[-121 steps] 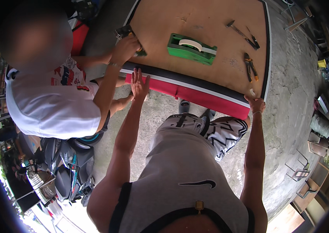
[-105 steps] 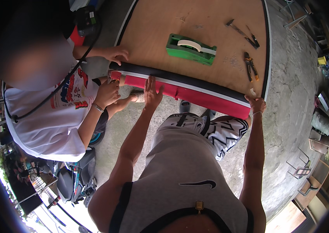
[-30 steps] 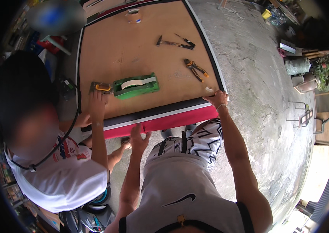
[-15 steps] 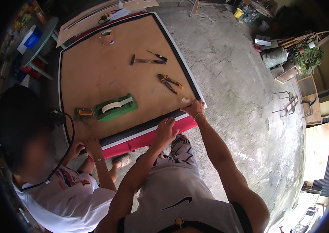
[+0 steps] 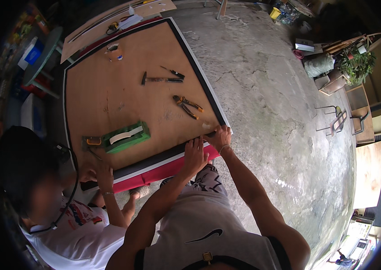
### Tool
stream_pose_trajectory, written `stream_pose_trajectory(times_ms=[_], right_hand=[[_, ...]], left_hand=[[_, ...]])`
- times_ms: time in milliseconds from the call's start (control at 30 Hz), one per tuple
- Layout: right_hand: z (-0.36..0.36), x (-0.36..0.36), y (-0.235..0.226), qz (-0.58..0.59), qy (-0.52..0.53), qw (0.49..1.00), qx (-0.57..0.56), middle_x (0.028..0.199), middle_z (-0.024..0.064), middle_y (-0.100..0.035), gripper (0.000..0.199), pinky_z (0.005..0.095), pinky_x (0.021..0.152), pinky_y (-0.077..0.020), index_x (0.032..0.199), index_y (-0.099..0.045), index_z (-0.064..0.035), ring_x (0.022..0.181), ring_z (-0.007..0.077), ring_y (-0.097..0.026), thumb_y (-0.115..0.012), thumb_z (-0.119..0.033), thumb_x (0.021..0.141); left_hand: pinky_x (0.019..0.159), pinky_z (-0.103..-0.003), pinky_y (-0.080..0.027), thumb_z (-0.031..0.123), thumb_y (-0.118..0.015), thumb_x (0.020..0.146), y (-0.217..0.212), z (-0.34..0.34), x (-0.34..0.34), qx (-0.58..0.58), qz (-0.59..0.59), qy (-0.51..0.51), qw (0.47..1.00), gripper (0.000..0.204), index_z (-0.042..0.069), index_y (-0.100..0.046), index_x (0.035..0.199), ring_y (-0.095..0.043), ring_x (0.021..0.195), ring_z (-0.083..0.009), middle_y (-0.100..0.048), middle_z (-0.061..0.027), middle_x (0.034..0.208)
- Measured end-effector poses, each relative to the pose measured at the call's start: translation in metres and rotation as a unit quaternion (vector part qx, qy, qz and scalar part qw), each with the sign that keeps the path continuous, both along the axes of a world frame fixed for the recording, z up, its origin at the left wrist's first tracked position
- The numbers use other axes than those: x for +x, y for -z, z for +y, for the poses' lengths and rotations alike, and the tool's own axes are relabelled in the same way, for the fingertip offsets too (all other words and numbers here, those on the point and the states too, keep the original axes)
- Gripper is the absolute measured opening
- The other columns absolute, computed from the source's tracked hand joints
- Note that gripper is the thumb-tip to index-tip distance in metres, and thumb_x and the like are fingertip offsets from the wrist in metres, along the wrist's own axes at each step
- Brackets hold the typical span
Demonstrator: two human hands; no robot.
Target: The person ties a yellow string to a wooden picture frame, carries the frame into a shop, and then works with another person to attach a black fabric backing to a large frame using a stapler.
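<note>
A large brown board (image 5: 132, 99) lies before me, bordered by a black strip (image 5: 154, 164) with a white edge; red material (image 5: 154, 175) hangs along its near side. My left hand (image 5: 196, 155) lies over the near border, fingers slightly apart on the black strip, thumb toward the red side. Close beside it, my right hand (image 5: 220, 138) is closed on the black strip at the near right corner; its fingertips are partly hidden. To my left a co-worker's hands (image 5: 99, 174) work at the near left end of the same strip.
On the board lie pliers (image 5: 187, 107), a hammer (image 5: 161, 80), a screwdriver-like tool (image 5: 172, 72), a green tape dispenser (image 5: 126, 137), a staple gun (image 5: 92, 141) and a brown roll (image 5: 114, 51). Chairs (image 5: 338, 121) and a potted plant (image 5: 359, 65) stand right, on the concrete floor (image 5: 280, 117).
My left hand has shifted right, up against my right hand, its fingers now on the black strip. The view has moved a little; the tools keep their places on the board.
</note>
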State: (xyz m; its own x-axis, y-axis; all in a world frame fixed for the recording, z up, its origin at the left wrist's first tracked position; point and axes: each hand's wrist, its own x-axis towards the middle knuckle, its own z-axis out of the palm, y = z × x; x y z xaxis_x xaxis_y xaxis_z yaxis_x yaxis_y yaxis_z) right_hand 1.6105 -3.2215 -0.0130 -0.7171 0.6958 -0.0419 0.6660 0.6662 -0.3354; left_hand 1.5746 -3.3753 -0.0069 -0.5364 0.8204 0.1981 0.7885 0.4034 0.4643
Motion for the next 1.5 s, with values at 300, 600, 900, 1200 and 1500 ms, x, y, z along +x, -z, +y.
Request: stream_pose_trajectory(times_ms=[300,600,900,1200,1500], right_hand=[[0.037,0.025,0.011,0.129,-0.153,0.979,-0.047,0.090,0.0123,-0.060,0.024,0.0424,0.078,-0.0481,0.089,-0.064,-0.0078,0.088,0.0340,-0.057,-0.072,-0.024,0.073],[0.083,0.016,0.009,0.123,-0.289,0.926,-0.208,0.086,0.0124,-0.063,0.016,0.0430,0.070,-0.0526,0.089,-0.067,-0.0097,0.078,0.0337,-0.063,-0.061,-0.004,0.075],[0.094,0.015,0.020,0.091,-0.320,0.921,-0.203,0.090,0.0120,-0.060,0.012,0.0438,0.069,-0.0535,0.088,-0.066,-0.0087,0.077,0.0350,-0.063,-0.062,-0.009,0.077],[0.102,0.012,0.033,0.083,-0.322,0.915,-0.230,0.092,0.0121,-0.058,0.012,0.0437,0.070,-0.0536,0.088,-0.066,-0.0083,0.077,0.0349,-0.062,-0.064,-0.011,0.077],[0.109,0.002,0.039,0.123,-0.329,0.893,-0.281,0.080,0.0170,-0.060,0.014,0.0396,0.070,-0.0523,0.083,-0.068,-0.0032,0.073,0.0324,-0.063,-0.070,-0.007,0.070]], left_hand=[[0.093,-0.059,-0.034,0.043,-0.070,0.072,-0.025,0.027,0.019,-0.189,0.003,-0.034,0.981,0.084,0.001,-0.038,0.136,-0.038,0.116,-0.0483,-0.038,-0.0336,0.126],[0.105,-0.062,-0.023,0.048,-0.068,0.074,-0.018,0.055,0.036,-0.261,-0.139,-0.156,0.942,0.088,0.005,-0.032,0.142,-0.021,0.129,-0.0587,-0.022,-0.0414,0.137],[0.105,-0.062,-0.025,0.055,-0.071,0.068,-0.021,0.067,0.038,-0.256,-0.225,-0.210,0.916,0.099,0.010,-0.027,0.145,-0.007,0.132,-0.0615,-0.013,-0.0430,0.140],[0.105,-0.062,-0.024,0.056,-0.075,0.064,-0.021,0.076,0.040,-0.291,-0.182,-0.194,0.919,0.104,0.023,-0.023,0.148,-0.010,0.131,-0.0617,-0.012,-0.0450,0.139],[0.107,-0.062,-0.021,0.045,-0.077,0.064,-0.018,0.080,0.033,-0.308,-0.073,-0.172,0.933,0.098,0.020,-0.030,0.146,-0.022,0.129,-0.0569,-0.025,-0.0416,0.135]])
